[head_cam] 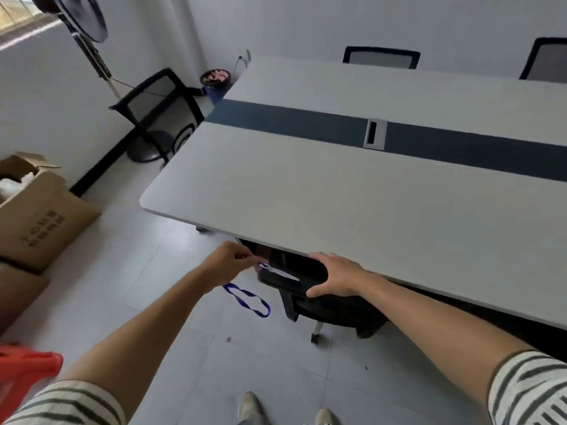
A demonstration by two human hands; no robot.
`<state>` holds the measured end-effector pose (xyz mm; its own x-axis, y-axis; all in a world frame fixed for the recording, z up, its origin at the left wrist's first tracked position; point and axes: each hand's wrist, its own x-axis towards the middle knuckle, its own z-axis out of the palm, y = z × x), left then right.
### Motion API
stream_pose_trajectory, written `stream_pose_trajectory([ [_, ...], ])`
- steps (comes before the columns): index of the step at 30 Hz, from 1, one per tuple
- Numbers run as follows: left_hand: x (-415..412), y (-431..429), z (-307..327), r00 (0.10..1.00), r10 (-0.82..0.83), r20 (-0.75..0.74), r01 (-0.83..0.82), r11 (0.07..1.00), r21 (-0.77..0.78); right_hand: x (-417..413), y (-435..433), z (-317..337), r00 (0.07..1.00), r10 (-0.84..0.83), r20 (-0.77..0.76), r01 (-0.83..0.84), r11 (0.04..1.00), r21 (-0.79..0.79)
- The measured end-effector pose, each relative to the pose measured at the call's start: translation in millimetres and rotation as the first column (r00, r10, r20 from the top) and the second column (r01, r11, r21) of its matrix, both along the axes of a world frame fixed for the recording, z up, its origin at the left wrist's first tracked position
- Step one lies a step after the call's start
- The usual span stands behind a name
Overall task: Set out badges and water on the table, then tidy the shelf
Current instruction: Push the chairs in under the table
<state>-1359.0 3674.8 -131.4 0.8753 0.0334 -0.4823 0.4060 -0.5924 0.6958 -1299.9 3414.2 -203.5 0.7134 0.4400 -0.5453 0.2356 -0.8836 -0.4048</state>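
While the badge (280, 273) is off the bench (337, 194), the setting-out step is only beginning: it hangs just below the near edge, above the floor, pinched at its clip end by the fingers (245, 257) of the left hand (228, 263). Those fingers are curled tight on the clip, and the blue lanyard (248, 302) droops from the hand in a twisted loop. The card shows edge-on, so its face cannot be read.

Just beside it, the right hand (336, 276) spans the top of a black chair (322, 308) tucked under the bench, thumb on the near side and fingers over the far side, gripping it.

What shows of the bench top carries nothing loose, only a dark strip down the middle and a cable slot (375, 133). No water and no shelf are in view.

I judge the first badge is about to be placed. The next move calls for lifting the left hand over the edge, laying the card flat at the seat in front of this chair and letting the lanyard fall onto the top, not over the side. The chair may need shifting if it blocks the reach.

An open box (40, 219) stands on the floor to the left.
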Motion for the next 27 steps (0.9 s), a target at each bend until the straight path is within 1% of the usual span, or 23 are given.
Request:
stream_pose_trajectory([
  [3,-17.8,40.1,29.0,0.998,0.052,-0.033,-0.056,0.987,-0.151,-2.7,69.3,15.9,0.990,0.136,0.024,-0.137,0.986,0.095],
  [5,-30.9,79.9,40.1,0.995,0.101,-0.014,-0.102,0.976,-0.193,-7.2,119.8,15.0,0.978,0.201,0.055,-0.207,0.968,0.142],
  [6,-37.1,102.6,42.2,0.990,0.143,0.001,-0.140,0.970,-0.201,-8.9,143.2,13.1,0.980,0.188,0.059,-0.196,0.967,0.166],
  [7,-43.2,125.8,42.2,0.980,0.199,0.012,-0.193,0.961,-0.196,-10.3,164.1,11.3,0.987,0.161,0.023,-0.162,0.966,0.200],
  [9,-59.4,184.0,37.2,0.945,0.323,0.053,-0.313,0.940,-0.136,-10.4,215.8,12.9,0.990,0.119,-0.080,-0.091,0.953,0.290],
  [12,-76.9,258.7,19.9,0.895,0.431,0.118,-0.435,0.900,0.012,-7.9,279.1,27.1,0.981,0.058,-0.185,0.020,0.919,0.395],
  [14,-89.8,311.6,10.8,0.849,0.494,0.186,-0.520,0.844,0.134,-7.3,333.8,40.4,0.969,0.067,-0.237,0.044,0.899,0.435],
  [16,-103.1,358.7,3.9,0.822,0.516,0.241,-0.568,0.770,0.290,-8.4,384.9,54.4,0.961,0.084,-0.263,0.040,0.900,0.435],
  [18,-114.6,397.8,1.4,0.799,0.541,0.263,-0.601,0.725,0.336,-9.7,431.9,66.0,0.943,0.118,-0.311,0.041,0.888,0.459],
  [20,-118.7,424.8,-1.9,0.768,0.576,0.281,-0.641,0.699,0.318,-10.5,466.1,71.7,0.919,0.129,-0.373,0.075,0.871,0.485],
  [22,-116.8,447.9,-7.9,0.765,0.596,0.246,-0.644,0.694,0.322,-9.0,499.3,72.6,0.896,0.122,-0.426,0.118,0.861,0.494],
  [23,-111.5,459.3,-13.2,0.772,0.607,0.190,-0.635,0.716,0.291,-4.6,518.3,70.2,0.885,0.122,-0.448,0.129,0.863,0.489],
  [25,-101.8,470.7,-18.2,0.771,0.637,0.017,-0.634,0.764,0.123,2.9,541.6,69.5,0.855,0.139,-0.499,0.139,0.866,0.480],
  [26,-96.1,475.9,-20.7,0.755,0.651,-0.077,-0.651,0.758,0.026,9.0,552.8,68.4,0.833,0.150,-0.532,0.147,0.868,0.475],
  [27,-87.9,484.7,-25.7,0.732,0.663,-0.156,-0.677,0.734,-0.057,17.7,567.5,65.6,0.808,0.161,-0.566,0.153,0.871,0.466],
])
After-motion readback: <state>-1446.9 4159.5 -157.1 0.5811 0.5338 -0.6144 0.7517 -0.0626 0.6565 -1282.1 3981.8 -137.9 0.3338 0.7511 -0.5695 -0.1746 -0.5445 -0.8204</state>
